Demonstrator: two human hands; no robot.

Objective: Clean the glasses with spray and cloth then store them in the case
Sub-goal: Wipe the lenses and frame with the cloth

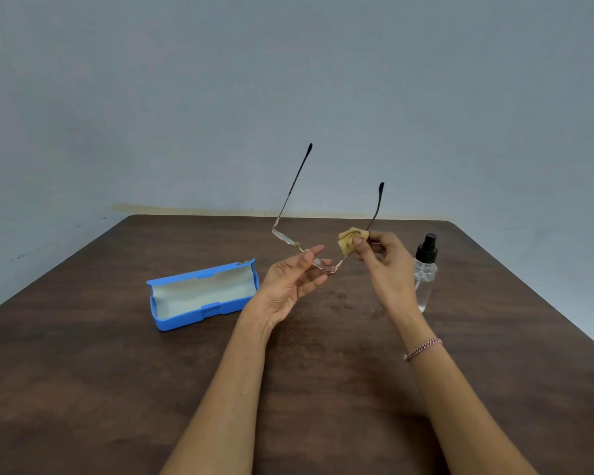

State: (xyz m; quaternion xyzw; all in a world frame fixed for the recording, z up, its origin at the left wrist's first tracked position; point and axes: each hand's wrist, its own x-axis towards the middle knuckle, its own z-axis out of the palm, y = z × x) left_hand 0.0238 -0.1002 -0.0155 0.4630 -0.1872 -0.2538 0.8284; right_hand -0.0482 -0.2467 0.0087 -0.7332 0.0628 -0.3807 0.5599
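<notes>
Head camera view, looking down at a dark brown wooden bench (110, 378) set against a plain grey-blue wall (288, 80), with two bare forearms reaching in from the bottom edge. The left grip (288, 286) is turned palm up above the middle of the bench, its thumb and fingertips pinching one lens of a pair of thin gold wire-framed glasses (285, 237). The glasses are held in the air, clear of the bench, with both side arms unfolded and pointing up and away from the person; each arm ends in a dark tip. The right grip (388, 265) is closed on a small crumpled tan cleaning cloth (349, 243), pinching it between thumb and fingers around the right-hand side arm of the glasses, close to the hinge. A thin braided red and white bracelet (423, 349) sits on the right wrist. To the left of the left grip, a long blue plastic glasses case (182, 322) lies on the bench with its lid open, showing a pale lining inside. Just behind the right wrist stands a small clear plastic spray bottle (426, 272) with a black pump top, upright on the bench and partly hidden by the hand. The case and the bottle stand well apart, with both hands and the glasses between them.
</notes>
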